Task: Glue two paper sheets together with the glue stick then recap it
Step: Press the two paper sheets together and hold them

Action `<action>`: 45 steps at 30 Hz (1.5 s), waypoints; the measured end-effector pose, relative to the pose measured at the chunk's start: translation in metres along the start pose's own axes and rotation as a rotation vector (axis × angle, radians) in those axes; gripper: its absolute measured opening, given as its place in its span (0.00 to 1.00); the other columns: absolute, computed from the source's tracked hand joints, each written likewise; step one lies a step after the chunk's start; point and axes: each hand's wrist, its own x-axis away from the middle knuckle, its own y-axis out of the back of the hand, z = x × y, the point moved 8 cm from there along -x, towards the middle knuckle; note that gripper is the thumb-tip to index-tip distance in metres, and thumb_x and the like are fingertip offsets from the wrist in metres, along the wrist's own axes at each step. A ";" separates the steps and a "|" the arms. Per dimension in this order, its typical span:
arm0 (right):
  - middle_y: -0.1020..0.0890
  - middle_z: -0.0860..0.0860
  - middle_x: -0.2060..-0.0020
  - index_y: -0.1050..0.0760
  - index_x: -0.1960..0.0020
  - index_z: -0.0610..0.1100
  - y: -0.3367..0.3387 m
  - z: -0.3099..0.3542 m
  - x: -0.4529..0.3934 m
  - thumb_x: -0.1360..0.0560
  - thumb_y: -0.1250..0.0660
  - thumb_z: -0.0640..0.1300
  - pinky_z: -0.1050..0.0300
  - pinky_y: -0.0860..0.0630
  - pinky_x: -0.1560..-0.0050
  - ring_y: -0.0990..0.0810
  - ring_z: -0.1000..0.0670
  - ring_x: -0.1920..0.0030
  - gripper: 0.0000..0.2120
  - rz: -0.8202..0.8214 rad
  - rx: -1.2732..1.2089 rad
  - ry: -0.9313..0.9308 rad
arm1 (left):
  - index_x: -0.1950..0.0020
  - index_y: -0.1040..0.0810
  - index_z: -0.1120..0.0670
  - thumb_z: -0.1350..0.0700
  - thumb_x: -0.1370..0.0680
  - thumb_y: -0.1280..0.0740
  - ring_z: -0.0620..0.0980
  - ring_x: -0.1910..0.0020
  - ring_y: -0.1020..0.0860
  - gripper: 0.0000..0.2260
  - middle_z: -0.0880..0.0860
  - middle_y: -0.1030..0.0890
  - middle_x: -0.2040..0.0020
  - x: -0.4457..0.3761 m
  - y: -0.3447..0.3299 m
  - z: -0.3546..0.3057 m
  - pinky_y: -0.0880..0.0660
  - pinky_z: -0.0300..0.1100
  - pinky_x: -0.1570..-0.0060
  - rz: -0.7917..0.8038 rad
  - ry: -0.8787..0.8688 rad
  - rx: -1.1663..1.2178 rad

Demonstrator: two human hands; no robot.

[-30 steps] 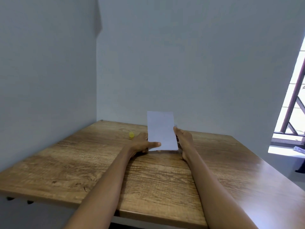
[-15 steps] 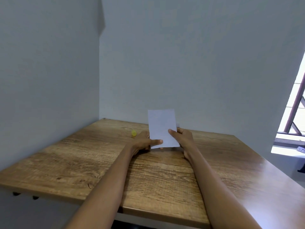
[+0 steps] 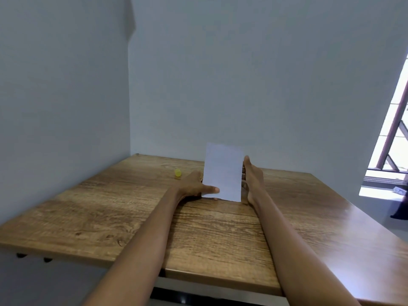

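Note:
A white paper sheet (image 3: 223, 173) stands upright over the far middle of the wooden table (image 3: 132, 213). My left hand (image 3: 194, 184) pinches its lower left corner, thumb on the near face. My right hand (image 3: 254, 177) rests edge-on against the sheet's right side, fingers straight and mostly behind the paper. Whether one sheet or two are held I cannot tell. A small yellow glue stick piece (image 3: 178, 172) lies on the table to the left of my left hand; whether it is the cap or the whole stick I cannot tell.
The table sits in a corner, with grey walls (image 3: 66, 85) to the left and behind. A window with a brown grille (image 3: 395, 133) is at the right. The table's near edge runs below my forearms.
My right hand has moved from gripping the sheet's lower right corner to lying flat along its right edge. The sheet stays upright, held by my left hand.

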 end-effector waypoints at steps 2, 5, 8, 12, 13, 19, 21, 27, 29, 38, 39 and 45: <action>0.16 0.51 0.54 0.21 0.53 0.48 -0.005 0.000 0.000 0.25 0.35 0.58 0.58 0.23 0.61 0.18 0.51 0.54 0.14 0.072 0.050 0.022 | 0.35 0.25 0.51 0.49 0.29 0.27 0.42 0.55 0.21 0.23 0.49 0.18 0.43 0.000 0.002 0.000 0.26 0.35 0.58 -0.028 0.006 -0.001; 0.15 0.50 0.56 0.21 0.48 0.43 -0.018 -0.002 0.003 0.24 0.32 0.50 0.63 0.22 0.67 0.16 0.53 0.59 0.11 0.170 0.151 0.066 | 0.42 0.22 0.52 0.45 0.29 0.27 0.39 0.69 0.22 0.19 0.47 0.17 0.56 0.000 0.009 0.000 0.29 0.31 0.73 -0.132 0.016 0.063; 0.16 0.53 0.61 0.20 0.51 0.45 -0.027 -0.003 0.006 0.24 0.32 0.48 0.67 0.25 0.72 0.17 0.57 0.66 0.07 0.203 0.235 0.090 | 0.52 0.21 0.50 0.48 0.29 0.27 0.37 0.73 0.22 0.10 0.46 0.18 0.61 0.004 0.022 0.000 0.30 0.31 0.77 -0.268 -0.007 0.210; 0.15 0.55 0.63 0.20 0.53 0.48 -0.034 -0.006 0.007 0.25 0.30 0.47 0.67 0.24 0.71 0.16 0.57 0.67 0.03 0.288 0.232 0.081 | 0.59 0.20 0.55 0.50 0.28 0.27 0.46 0.69 0.22 0.09 0.51 0.18 0.62 0.017 0.050 0.009 0.31 0.37 0.75 -0.530 0.016 0.375; 0.14 0.55 0.64 0.20 0.53 0.47 -0.036 -0.007 0.008 0.26 0.30 0.46 0.67 0.24 0.71 0.16 0.57 0.66 0.03 0.312 0.227 0.075 | 0.60 0.21 0.58 0.50 0.28 0.27 0.47 0.69 0.24 0.11 0.53 0.18 0.63 0.020 0.056 0.012 0.32 0.37 0.75 -0.594 0.019 0.415; 0.13 0.53 0.60 0.19 0.53 0.45 -0.046 -0.011 0.014 0.27 0.28 0.46 0.64 0.21 0.64 0.15 0.54 0.59 0.05 0.418 0.261 0.051 | 0.62 0.21 0.58 0.53 0.28 0.27 0.48 0.69 0.23 0.09 0.54 0.19 0.64 0.031 0.071 0.023 0.29 0.38 0.72 -0.819 0.032 0.563; 0.14 0.51 0.56 0.19 0.51 0.45 -0.046 -0.009 0.015 0.28 0.28 0.48 0.62 0.20 0.60 0.15 0.53 0.56 0.09 0.409 0.267 0.078 | 0.59 0.20 0.58 0.53 0.28 0.27 0.47 0.69 0.22 0.09 0.53 0.18 0.64 0.029 0.070 0.022 0.28 0.37 0.73 -0.793 0.032 0.558; 0.16 0.51 0.57 0.20 0.56 0.47 -0.031 0.002 0.007 0.28 0.28 0.47 0.59 0.21 0.58 0.17 0.52 0.56 0.04 0.229 0.296 0.171 | 0.62 0.22 0.57 0.52 0.28 0.28 0.49 0.67 0.21 0.09 0.53 0.18 0.64 0.015 0.041 0.006 0.28 0.40 0.72 -0.480 0.021 0.325; 0.18 0.53 0.60 0.18 0.55 0.46 -0.025 0.000 0.003 0.25 0.32 0.46 0.63 0.26 0.63 0.20 0.54 0.60 0.06 0.160 0.315 0.149 | 0.63 0.22 0.56 0.53 0.28 0.28 0.48 0.69 0.22 0.09 0.53 0.18 0.64 0.015 0.039 0.004 0.29 0.38 0.75 -0.454 0.020 0.315; 0.18 0.49 0.61 0.22 0.60 0.44 -0.028 -0.006 0.009 0.22 0.37 0.51 0.60 0.28 0.64 0.21 0.51 0.63 0.14 0.221 0.276 0.049 | 0.65 0.23 0.54 0.54 0.27 0.29 0.46 0.69 0.24 0.08 0.51 0.19 0.64 0.020 0.051 0.008 0.31 0.34 0.78 -0.596 0.032 0.374; 0.18 0.48 0.60 0.22 0.59 0.44 -0.028 -0.007 0.009 0.21 0.37 0.50 0.59 0.27 0.63 0.21 0.51 0.62 0.13 0.224 0.250 0.043 | 0.64 0.23 0.54 0.54 0.27 0.29 0.46 0.69 0.24 0.08 0.52 0.19 0.64 0.019 0.050 0.008 0.31 0.34 0.78 -0.589 0.028 0.381; 0.24 0.54 0.75 0.27 0.62 0.44 -0.027 -0.007 0.009 0.21 0.43 0.46 0.65 0.35 0.79 0.28 0.57 0.78 0.14 0.201 0.155 -0.025 | 0.63 0.19 0.53 0.54 0.24 0.33 0.48 0.70 0.23 0.09 0.52 0.17 0.62 0.018 0.052 0.010 0.30 0.35 0.77 -0.611 0.029 0.432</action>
